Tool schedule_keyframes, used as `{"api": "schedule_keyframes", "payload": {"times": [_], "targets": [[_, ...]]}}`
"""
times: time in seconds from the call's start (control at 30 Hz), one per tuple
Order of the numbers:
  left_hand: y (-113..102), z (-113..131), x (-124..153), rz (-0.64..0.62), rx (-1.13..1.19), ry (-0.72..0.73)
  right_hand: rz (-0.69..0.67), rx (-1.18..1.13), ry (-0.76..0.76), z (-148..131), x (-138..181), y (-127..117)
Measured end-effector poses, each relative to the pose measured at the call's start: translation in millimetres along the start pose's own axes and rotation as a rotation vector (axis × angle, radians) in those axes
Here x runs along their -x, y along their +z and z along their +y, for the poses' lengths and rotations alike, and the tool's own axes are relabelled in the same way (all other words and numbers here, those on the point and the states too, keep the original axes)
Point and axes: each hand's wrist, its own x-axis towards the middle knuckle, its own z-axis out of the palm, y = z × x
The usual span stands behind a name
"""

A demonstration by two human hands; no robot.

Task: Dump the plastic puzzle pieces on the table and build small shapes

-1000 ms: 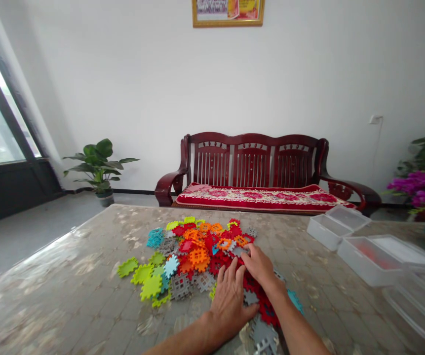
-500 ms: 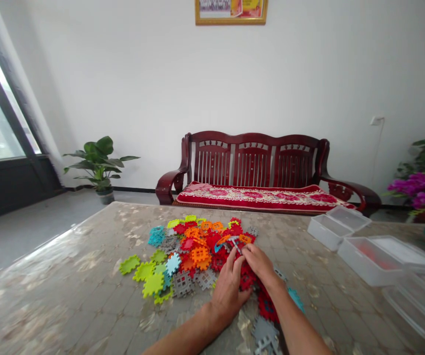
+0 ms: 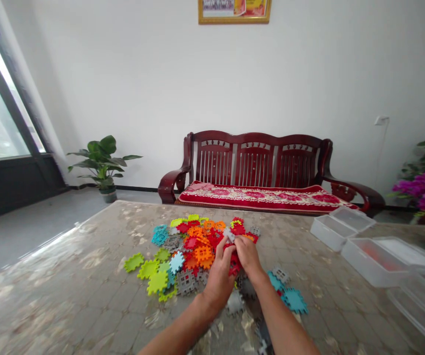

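Note:
Both hands meet over the right part of a heap of toothed plastic interlocking tiles. A light grey interlocking tile (image 3: 229,233) shows at the fingertips of my left hand (image 3: 217,276), which is closed on it. Pinched from the other side, the same tile is also gripped by my right hand (image 3: 247,252). Its lower part is hidden behind the fingers. Just under the hands lies a red tile (image 3: 234,266), partly covered. Left of them are orange tiles (image 3: 203,255), and a grey lattice tile (image 3: 186,282) lies at the heap's near edge.
Lime green tiles (image 3: 157,282) spread out at the left, with a blue pile (image 3: 159,235) behind. Blue tiles (image 3: 295,301) lie right of my right forearm. Clear plastic boxes (image 3: 373,264) stand at the right. A wooden bench (image 3: 254,162) is beyond the table (image 3: 94,276).
My hands have turned and moved slightly left, and the light grey tile now stands out at the fingertips. Blue tiles beside the right forearm have come into fuller view.

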Motion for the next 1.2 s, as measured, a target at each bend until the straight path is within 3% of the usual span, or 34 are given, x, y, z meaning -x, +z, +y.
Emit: {"api": "schedule_keyframes", "payload": {"times": [0.2,0.33,0.47,0.57,0.7,0.83,0.9,1.03,1.2], "targets": [[-41.2,-17.0,-10.1,0.147,-0.118,-0.045,-0.14,-0.193,-0.143,-35.7,-9.5,34.5],[-70.5,-34.8,-12.6,0.186,-0.295,-0.13,-0.223,-0.218,-0.205,-44.7,-8.1,40.9],[-91.5,-44.7,-13.1,0.187,-0.429,-0.207,-0.188,-0.143,-0.178,-24.2,-6.9,24.4],[-94.8,-38.7,-8.2,0.191,-0.444,-0.213,-0.153,-0.013,-0.138,5.9,-5.4,-1.7],[-80.6,-8.5,12.4,0.076,-0.507,-0.068,-0.064,0.146,-0.113,51.1,4.6,-44.8],[-48.9,26.7,42.5,-0.353,-0.398,0.176,0.006,0.279,-0.115,88.8,20.3,-78.6],[-27.6,36.1,55.7,-0.48,-0.35,0.255,0.032,0.321,-0.106,101.6,27.2,-87.4],[16.5,39.9,69.1,-0.544,-0.309,0.343,0.027,0.353,-0.07,114.3,38.1,-89.9],[47.9,41.0,53.5,-0.528,-0.336,0.118,0.018,0.387,-0.078,112.6,49.2,-82.5]]}}
